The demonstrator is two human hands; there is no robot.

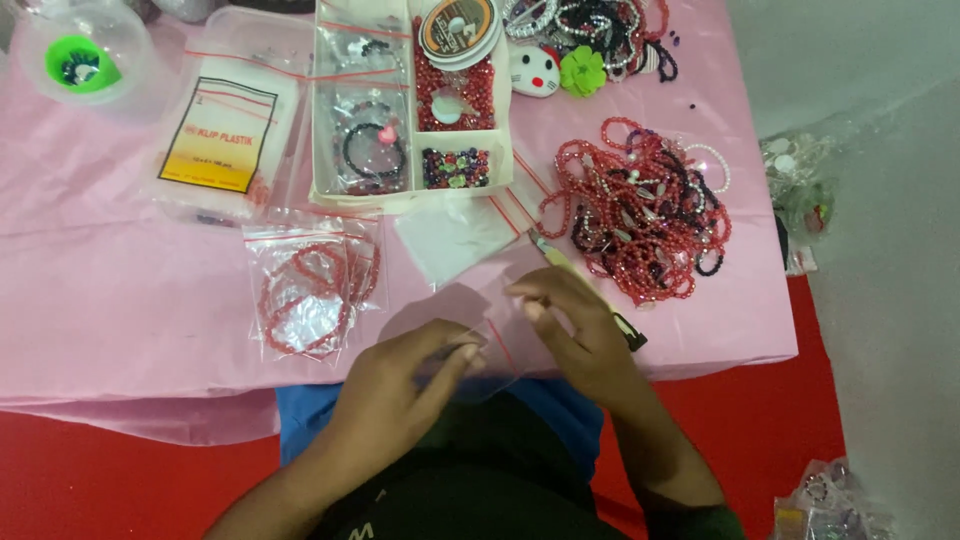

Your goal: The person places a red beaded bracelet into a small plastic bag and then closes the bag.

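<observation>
Head view:
Left hand (400, 385): fingers pinched on a clear zip bag (470, 340) at the near edge of the pink surface (120, 300).
Right hand (575, 330): fingertips closed on the same bag's other side.
Nearby: bagged red bracelets (310, 290), bracelet heap (640, 205), divided box (410, 100).

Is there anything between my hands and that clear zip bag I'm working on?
Nothing visible. The left hand and right hand both already touch the clear zip bag. The scissors lie partly under the right hand.
</observation>
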